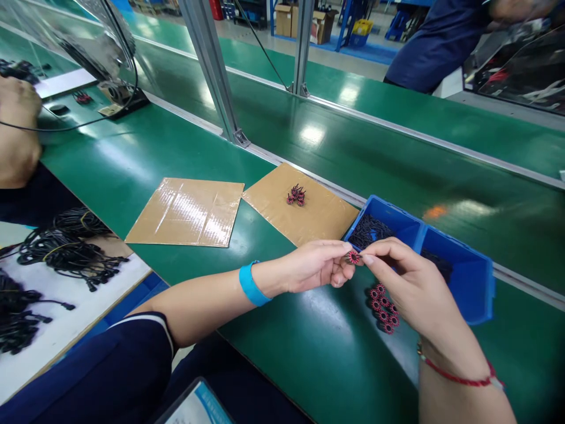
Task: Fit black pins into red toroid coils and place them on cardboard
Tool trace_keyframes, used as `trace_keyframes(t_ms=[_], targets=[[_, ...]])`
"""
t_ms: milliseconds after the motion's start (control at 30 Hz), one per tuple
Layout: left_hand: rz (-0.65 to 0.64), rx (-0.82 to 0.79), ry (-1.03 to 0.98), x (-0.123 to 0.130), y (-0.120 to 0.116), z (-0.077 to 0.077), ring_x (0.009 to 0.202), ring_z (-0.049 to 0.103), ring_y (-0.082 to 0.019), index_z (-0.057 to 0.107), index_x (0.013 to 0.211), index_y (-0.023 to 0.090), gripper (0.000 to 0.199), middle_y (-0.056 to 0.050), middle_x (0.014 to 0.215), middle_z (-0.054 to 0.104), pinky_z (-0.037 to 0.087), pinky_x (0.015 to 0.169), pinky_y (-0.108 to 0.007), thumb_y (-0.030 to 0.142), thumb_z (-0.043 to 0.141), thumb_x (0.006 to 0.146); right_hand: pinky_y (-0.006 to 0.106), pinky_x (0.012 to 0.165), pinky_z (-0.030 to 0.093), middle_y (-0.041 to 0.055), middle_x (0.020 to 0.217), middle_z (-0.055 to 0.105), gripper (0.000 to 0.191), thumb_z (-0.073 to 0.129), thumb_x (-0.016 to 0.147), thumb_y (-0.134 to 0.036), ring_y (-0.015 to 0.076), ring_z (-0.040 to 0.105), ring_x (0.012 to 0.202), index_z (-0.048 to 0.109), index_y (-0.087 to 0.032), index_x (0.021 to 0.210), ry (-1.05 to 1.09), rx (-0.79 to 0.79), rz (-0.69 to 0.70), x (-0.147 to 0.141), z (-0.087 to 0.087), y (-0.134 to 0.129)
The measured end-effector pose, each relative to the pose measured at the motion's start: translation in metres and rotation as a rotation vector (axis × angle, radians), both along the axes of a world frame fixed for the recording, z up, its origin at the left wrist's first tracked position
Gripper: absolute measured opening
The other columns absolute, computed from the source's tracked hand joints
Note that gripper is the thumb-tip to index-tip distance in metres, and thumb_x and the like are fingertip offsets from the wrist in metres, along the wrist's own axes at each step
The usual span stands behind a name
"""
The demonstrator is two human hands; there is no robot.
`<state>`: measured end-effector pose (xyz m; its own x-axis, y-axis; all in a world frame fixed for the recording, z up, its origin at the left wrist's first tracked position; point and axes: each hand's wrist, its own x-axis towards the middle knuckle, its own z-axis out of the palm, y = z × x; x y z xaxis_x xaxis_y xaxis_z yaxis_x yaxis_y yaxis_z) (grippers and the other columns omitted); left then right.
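My left hand (320,264) pinches a small red-and-black ring-shaped coil (354,257) between thumb and forefinger. Close against the coil's right side, the thumb and forefinger of my right hand (404,277) are closed on a thin dark piece, mostly hidden by the fingertips. Below the hands, several similar red coils (383,307) lie grouped on the green table. A smaller cluster of red coils with dark stems (296,195) rests on the right cardboard sheet (324,218). Just beyond my right hand, a blue bin (474,294) holds many short thin black pieces (369,229) in its left compartment.
Another cardboard sheet (189,212) lies to the left. A metal post (214,70) rises at the table's far edge, beside a green conveyor (309,126). Bundled black cables (75,244) sit at lower left. A co-worker's arm (17,129) is at the left, another person's sleeve (435,47) across the conveyor.
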<state>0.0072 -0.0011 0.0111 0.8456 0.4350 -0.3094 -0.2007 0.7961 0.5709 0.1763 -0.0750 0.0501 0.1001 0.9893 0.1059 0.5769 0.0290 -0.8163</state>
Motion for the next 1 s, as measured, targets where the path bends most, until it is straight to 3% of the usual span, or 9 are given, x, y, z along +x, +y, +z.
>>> trace_keyframes(t_ms=[133,267,367,500,567,633,733,867,1000], targets=[[0.003,-0.026,0.061,0.001,0.000,0.000,0.053,0.053,-0.008,0.065,0.084,0.011,0.024,-0.002,0.063,0.062,0.036,0.053,-0.023,0.029,0.056,0.097,0.032,0.075,0.047,0.0019,0.088,0.069,0.017,0.062,0.093,-0.036,0.0182,0.063,0.080,0.071,-0.025,0.083,-0.185,0.079,-0.013,0.011,0.008,-0.006],[0.056,-0.030,0.111,0.003,0.002,-0.005,0.055,0.055,-0.008,0.066,0.084,0.012,0.024,-0.003,0.066,0.064,0.038,0.057,-0.024,0.024,0.052,0.099,0.037,0.075,0.047,0.0051,0.088,0.070,0.018,0.062,0.092,-0.040,0.0232,0.063,0.080,0.070,-0.026,0.086,-0.318,0.176,-0.357,0.039,0.013,-0.010],[0.092,-0.036,0.128,0.004,0.004,-0.008,0.057,0.058,-0.008,0.065,0.084,0.012,0.018,-0.004,0.070,0.067,0.041,0.061,-0.024,0.023,0.057,0.096,0.041,0.073,0.045,0.0093,0.091,0.072,0.015,0.062,0.090,-0.037,0.0283,0.064,0.081,0.071,-0.025,0.088,-0.460,0.084,-0.558,0.069,0.006,-0.006],[0.114,-0.037,0.125,0.005,0.004,-0.009,0.060,0.061,-0.009,0.064,0.085,0.012,0.010,-0.005,0.075,0.070,0.043,0.064,-0.023,0.018,0.061,0.093,0.039,0.067,0.047,0.0102,0.088,0.075,0.018,0.058,0.090,-0.031,0.0276,0.066,0.075,0.072,-0.022,0.096,-0.578,-0.022,-0.431,0.084,-0.017,0.006],[0.138,-0.038,0.112,0.004,0.004,-0.008,0.062,0.062,-0.008,0.063,0.086,0.012,0.006,-0.006,0.077,0.071,0.045,0.066,-0.023,0.015,0.064,0.091,0.038,0.074,0.051,0.0100,0.095,0.077,0.020,0.055,0.092,-0.028,0.0265,0.069,0.083,0.072,-0.020,0.099,-0.603,-0.025,-0.334,0.072,-0.029,0.012],[0.170,-0.038,0.104,0.004,0.004,-0.006,0.064,0.063,-0.008,0.063,0.086,0.012,0.005,-0.006,0.078,0.071,0.046,0.067,-0.023,0.014,0.063,0.090,0.039,0.090,0.051,0.0122,0.112,0.075,0.026,0.049,0.096,-0.023,0.0275,0.069,0.103,0.072,-0.018,0.105,-0.679,-0.056,-0.186,0.054,-0.039,0.019],[0.206,-0.032,0.116,0.003,0.005,-0.006,0.063,0.063,-0.008,0.064,0.088,0.011,0.006,-0.005,0.078,0.070,0.046,0.066,-0.022,0.013,0.060,0.092,0.040,0.096,0.050,0.0149,0.115,0.074,0.030,0.046,0.097,-0.019,0.0283,0.068,0.109,0.072,-0.015,0.114,-0.759,-0.139,-0.069,0.031,-0.047,0.031],[0.219,-0.034,0.133,0.004,0.006,-0.006,0.062,0.062,-0.008,0.064,0.087,0.011,0.007,-0.005,0.076,0.069,0.045,0.064,-0.022,0.012,0.059,0.091,0.038,0.087,0.052,0.0175,0.118,0.071,0.028,0.055,0.093,-0.018,0.0292,0.070,0.105,0.071,-0.013,0.115,-0.843,-0.256,-0.018,0.029,-0.048,0.052],[0.210,-0.051,0.134,0.004,0.004,-0.003,0.062,0.062,-0.008,0.063,0.085,0.011,0.009,-0.005,0.076,0.069,0.045,0.064,-0.021,0.011,0.058,0.092,0.034,0.075,0.050,0.0158,0.105,0.074,0.021,0.057,0.089,-0.013,0.0267,0.072,0.091,0.074,-0.014,0.102,-0.880,-0.337,0.012,0.044,-0.047,0.066]])
